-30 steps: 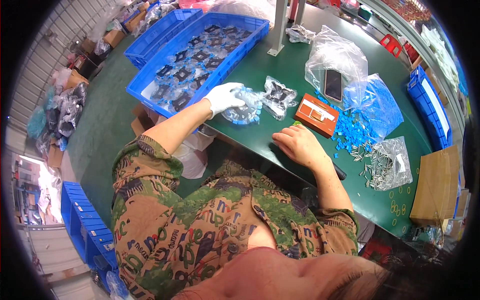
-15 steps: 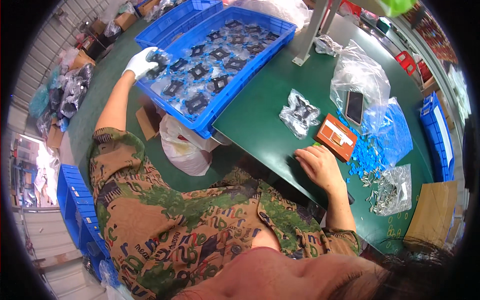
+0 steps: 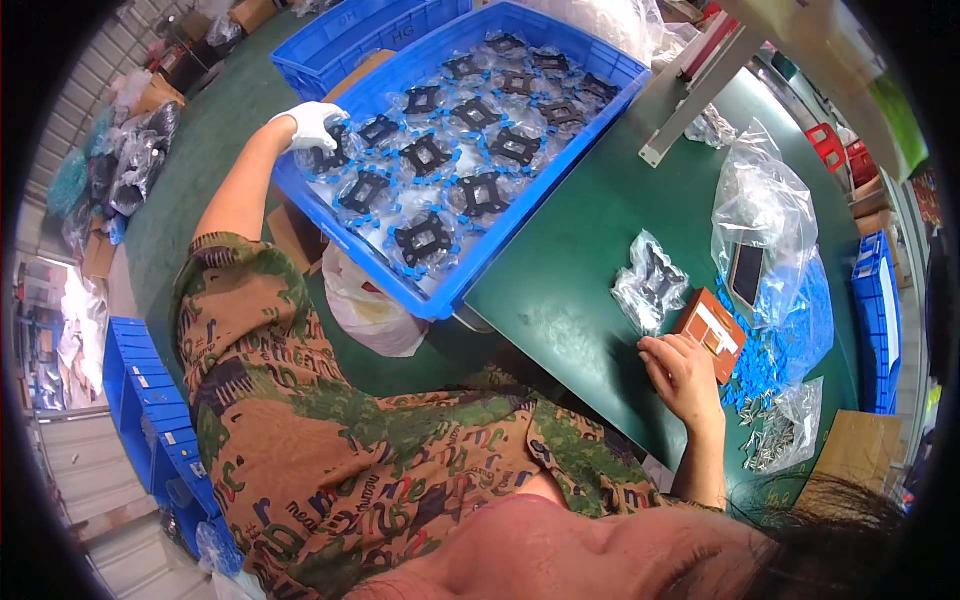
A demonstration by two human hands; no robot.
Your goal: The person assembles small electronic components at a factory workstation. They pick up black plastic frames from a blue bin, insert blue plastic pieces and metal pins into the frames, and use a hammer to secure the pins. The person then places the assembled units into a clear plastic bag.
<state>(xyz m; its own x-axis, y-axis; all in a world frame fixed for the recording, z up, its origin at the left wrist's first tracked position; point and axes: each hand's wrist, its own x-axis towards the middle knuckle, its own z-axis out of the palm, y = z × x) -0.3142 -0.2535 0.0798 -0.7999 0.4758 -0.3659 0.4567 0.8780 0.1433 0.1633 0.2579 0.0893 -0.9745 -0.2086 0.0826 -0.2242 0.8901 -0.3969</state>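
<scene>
Gloved left fingers [image 3: 328, 118]: curling over a bagged black bracket [image 3: 322, 159] at the blue crate's [image 3: 431, 303] nine o'clock; firm grasp or light touch, can't tell!
Bare right fingers [image 3: 661, 352]: half-bent, nothing visibly grasped, brown box [image 3: 713, 334] at one o'clock.
Crate packets: spread out, presumably against tangling.
Desk [image 3: 545, 290] packet [image 3: 650, 284]: alone, right hand's eleven o'clock, seemingly kept within reach.

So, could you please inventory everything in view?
Crate: one, blue, left of table
Bagged frames: many, black, in that crate
Another crate: one, blue, beyond it
Table: one, green, right side
Bagged part: one, black, on table
Box: one, orange-brown, on table
Phone: one, dark, beyond box
Plastic bags: several, clear, table's right
Small pieces: many, blue, right of box
Metal pins: many, silver, below those
Left hand: one, white-gloved, at bagged frame
Right hand: one, bare, beside box
</scene>
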